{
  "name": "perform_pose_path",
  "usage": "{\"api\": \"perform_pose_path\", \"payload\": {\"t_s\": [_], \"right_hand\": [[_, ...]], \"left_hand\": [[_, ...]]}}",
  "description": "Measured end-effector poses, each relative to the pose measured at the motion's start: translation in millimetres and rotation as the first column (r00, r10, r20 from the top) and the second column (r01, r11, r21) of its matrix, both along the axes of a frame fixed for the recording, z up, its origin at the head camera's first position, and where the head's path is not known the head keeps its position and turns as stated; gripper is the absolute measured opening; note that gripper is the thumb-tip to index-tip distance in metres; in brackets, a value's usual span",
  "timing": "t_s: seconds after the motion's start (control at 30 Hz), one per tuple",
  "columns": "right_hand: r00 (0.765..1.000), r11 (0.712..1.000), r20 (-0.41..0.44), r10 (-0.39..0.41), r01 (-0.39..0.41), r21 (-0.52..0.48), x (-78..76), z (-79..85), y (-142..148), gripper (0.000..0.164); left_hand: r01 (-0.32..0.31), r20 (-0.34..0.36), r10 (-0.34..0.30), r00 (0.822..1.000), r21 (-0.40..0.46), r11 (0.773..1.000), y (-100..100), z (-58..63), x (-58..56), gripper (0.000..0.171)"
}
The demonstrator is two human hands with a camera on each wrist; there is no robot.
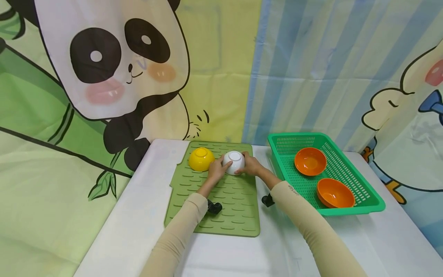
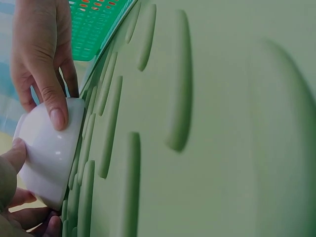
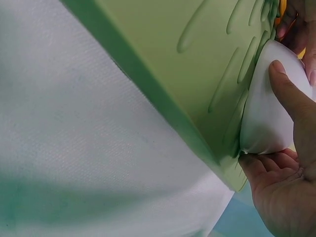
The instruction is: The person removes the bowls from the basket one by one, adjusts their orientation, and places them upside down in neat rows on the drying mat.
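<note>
A white bowl [image 1: 233,163] sits upside down on the green ridged mat [image 1: 221,215], near its far end. My left hand [image 1: 216,170] grips the bowl from the left, thumb on its side. From the right my right hand [image 1: 252,165] holds it too, with the thumb against the near side. Both wrist views show the white bowl [image 2: 49,148] rim-down at the mat's ridges, with fingers curled about it. Just left of it, an upturned yellow bowl [image 1: 200,159] rests on the mat, close to my left hand.
A green plastic basket [image 1: 283,173] stands right of the mat. Inside it are two orange bowls, one farther back [image 1: 310,161] and one nearer [image 1: 335,193], both open side up. The white table [image 1: 138,231] runs around the mat, with a printed panda curtain [image 1: 221,57] behind.
</note>
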State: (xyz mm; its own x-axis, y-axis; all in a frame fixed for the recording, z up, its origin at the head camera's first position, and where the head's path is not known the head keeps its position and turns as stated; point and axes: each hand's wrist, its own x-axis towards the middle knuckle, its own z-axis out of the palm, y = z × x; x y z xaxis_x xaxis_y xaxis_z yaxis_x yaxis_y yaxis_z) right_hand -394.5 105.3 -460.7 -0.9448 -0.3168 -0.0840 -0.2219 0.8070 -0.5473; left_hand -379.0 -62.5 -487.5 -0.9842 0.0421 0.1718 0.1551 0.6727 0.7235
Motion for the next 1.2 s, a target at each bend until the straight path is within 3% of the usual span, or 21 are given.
{"api": "perform_pose_path", "payload": {"t_s": [0.47, 0.93, 1.2], "right_hand": [[1.000, 0.999, 0.016, 0.013, -0.013, 0.030, -0.6, -0.3, 0, 0.098], [0.999, 0.999, 0.030, 0.024, -0.025, 0.030, 0.8, 1.0, -1, 0.099], [0.996, 0.995, 0.037, 0.076, -0.078, 0.058, 4.6, 19.4, 0, 0.097]], "left_hand": [[0.020, 0.006, -0.020, 1.000, 0.001, 1.000, -2, -1.0, 0.0, 0.067], [0.017, 0.020, -0.016, 1.000, -0.043, 0.999, -1, 5.4, 3.4, 0.066], [0.012, 0.045, -0.009, 0.999, -0.048, 0.999, -1, 5.5, 1.9, 0.067]]}}
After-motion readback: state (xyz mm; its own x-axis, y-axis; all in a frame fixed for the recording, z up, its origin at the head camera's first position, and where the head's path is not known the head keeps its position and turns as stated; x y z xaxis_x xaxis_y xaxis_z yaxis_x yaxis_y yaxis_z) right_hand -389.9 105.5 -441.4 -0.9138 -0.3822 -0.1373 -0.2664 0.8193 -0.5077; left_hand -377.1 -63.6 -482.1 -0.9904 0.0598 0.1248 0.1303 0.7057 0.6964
